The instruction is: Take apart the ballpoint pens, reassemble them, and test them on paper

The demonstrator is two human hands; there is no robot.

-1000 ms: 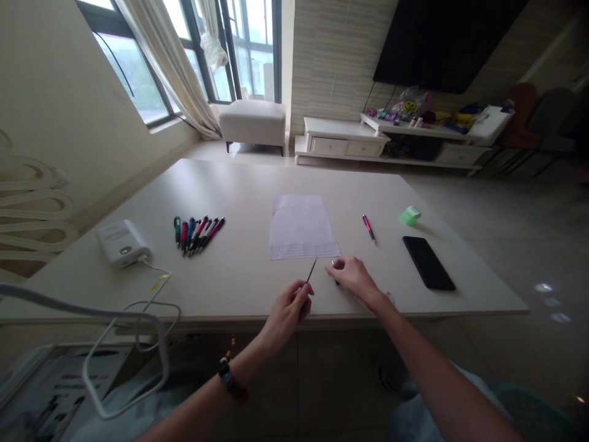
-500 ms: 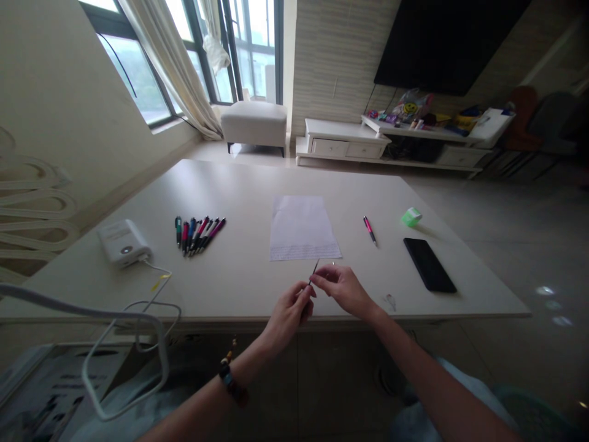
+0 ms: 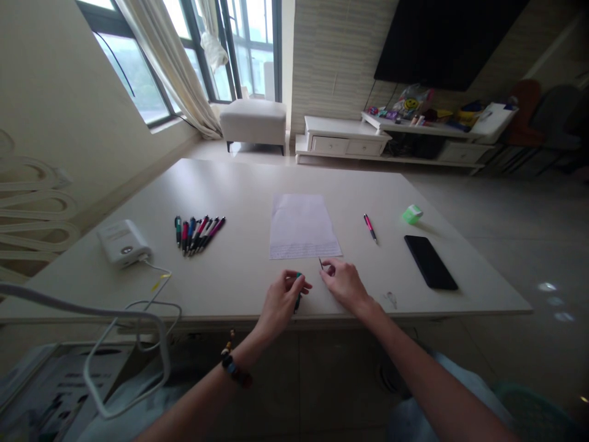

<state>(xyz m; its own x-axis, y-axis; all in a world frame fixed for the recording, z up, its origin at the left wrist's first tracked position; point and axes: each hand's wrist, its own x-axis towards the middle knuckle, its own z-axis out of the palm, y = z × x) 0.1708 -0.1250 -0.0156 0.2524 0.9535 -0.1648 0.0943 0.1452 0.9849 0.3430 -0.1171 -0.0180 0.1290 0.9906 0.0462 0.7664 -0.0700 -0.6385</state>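
Near the table's front edge, my left hand (image 3: 284, 296) is closed on a dark pen part with a green end (image 3: 298, 299). Just to its right, my right hand (image 3: 341, 281) pinches a thin dark stick-like piece (image 3: 321, 263), too small to make out fully. The two hands are apart. Beyond them lies a white paper sheet (image 3: 304, 224) with lines of small print along its near edge. A pink and black pen (image 3: 370, 228) rests to the right of the sheet. Several coloured pens (image 3: 197, 234) lie side by side at the left.
On the white table (image 3: 243, 184), a black phone (image 3: 430, 263) and a green and white item (image 3: 413, 213) lie at the right. A small clear item (image 3: 391, 299) is near the front edge. At the left sits a white device (image 3: 123, 243) with a cable (image 3: 159, 299).
My hands have moved apart. The thin piece is now in my right hand only, and my left hand has turned, showing the green-ended pen part.
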